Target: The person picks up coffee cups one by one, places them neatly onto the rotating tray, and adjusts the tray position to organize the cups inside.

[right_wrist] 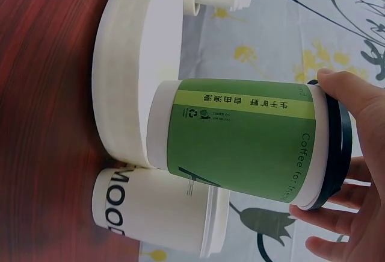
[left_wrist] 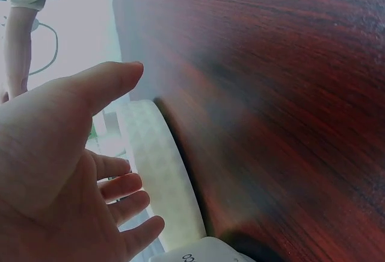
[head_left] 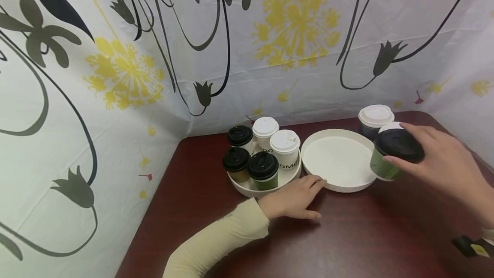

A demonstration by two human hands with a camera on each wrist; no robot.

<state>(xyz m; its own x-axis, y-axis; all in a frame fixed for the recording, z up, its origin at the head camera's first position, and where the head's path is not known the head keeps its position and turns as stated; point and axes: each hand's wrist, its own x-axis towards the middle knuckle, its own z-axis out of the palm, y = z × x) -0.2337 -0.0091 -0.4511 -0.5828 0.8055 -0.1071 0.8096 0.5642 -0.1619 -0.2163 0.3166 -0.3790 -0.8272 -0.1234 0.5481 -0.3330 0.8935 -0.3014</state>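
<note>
My right hand (head_left: 444, 162) holds a green paper coffee cup (right_wrist: 240, 141) by its black lid (right_wrist: 334, 147), thumb on one side and fingers on the other. The cup is off the table, slightly tilted, at the right rim of a round cream tray (head_left: 339, 158). My left hand (head_left: 295, 198) lies in front of this tray, fingers extended and fingertips at its near-left rim; whether they touch it I cannot tell. In the left wrist view, the left fingers (left_wrist: 129, 205) are spread beside the tray wall (left_wrist: 165, 171), holding nothing.
Left of the tray, a second round tray (head_left: 247, 190) carries several lidded cups, with black lids (head_left: 263, 164) and white lids (head_left: 284, 140). Behind my right hand stand a white-lidded dark cup (head_left: 374, 119) and a white cup (right_wrist: 156, 208). A patterned cloth (head_left: 239, 63) hangs behind the table.
</note>
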